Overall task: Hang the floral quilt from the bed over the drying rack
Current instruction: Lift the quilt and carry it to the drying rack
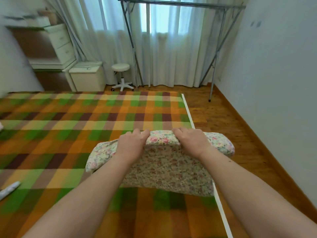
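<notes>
From the head camera, both arms reach forward over the bed (pixel 72 117), which wears a plaid cover of green, orange, yellow and brown squares. The floral quilt (pixel 168 167) is folded into a thick bundle and sits at the bed's right edge, its lower flap hanging toward the camera and its far right end bulging out past the white bed rail (pixel 187 109).

The left hand (pixel 131 146) is clamped on the upper fold of the quilt, fingers curled over the far side, back of the hand facing us. The right hand (pixel 189 140) does the same just beside it, fingers hooked over the top fold (a strip of rose-printed cloth shows between the two hands). Both grip the same folded edge.

Beyond the bed, the drying rack (pixel 181 4) stands against the sheer white curtains (pixel 159 48), a grey metal frame with crossed legs, well apart from the quilt and bare of laundry. A white stool (pixel 121 74) on castors sits left of the rack, next to a cream box (pixel 87 76) and a drawer unit (pixel 60 42). The wooden floor (pixel 223 121) runs along the right of the bed to the pale wall.
</notes>
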The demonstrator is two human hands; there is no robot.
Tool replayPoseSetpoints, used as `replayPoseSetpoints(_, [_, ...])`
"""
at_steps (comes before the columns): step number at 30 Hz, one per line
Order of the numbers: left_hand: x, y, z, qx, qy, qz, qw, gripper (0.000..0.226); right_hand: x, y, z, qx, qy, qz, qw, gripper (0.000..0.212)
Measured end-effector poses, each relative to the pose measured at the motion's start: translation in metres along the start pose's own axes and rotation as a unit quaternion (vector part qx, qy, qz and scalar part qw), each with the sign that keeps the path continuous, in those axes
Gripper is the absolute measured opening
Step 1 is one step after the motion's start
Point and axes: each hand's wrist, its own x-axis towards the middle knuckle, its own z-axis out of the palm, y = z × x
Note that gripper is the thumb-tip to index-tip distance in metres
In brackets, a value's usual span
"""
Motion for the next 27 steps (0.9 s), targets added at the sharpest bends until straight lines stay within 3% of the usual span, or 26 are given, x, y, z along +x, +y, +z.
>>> replayPoseSetpoints(13, [-0.008, 0.022, -0.128, 0.012, 0.151, 0.055, 0.987, 0.045, -0.059, 0.021, -0.125, -0.078, 0.127, 0.062, 0.987, 0.040])
replayPoseSetpoints(27, [0.002, 0.138, -0.184, 0.018, 0.164, 0.078, 0.983, 0.039, -0.150, 0.109, -0.155, -0.079, 0.124, 0.086, 0.985, 0.042])
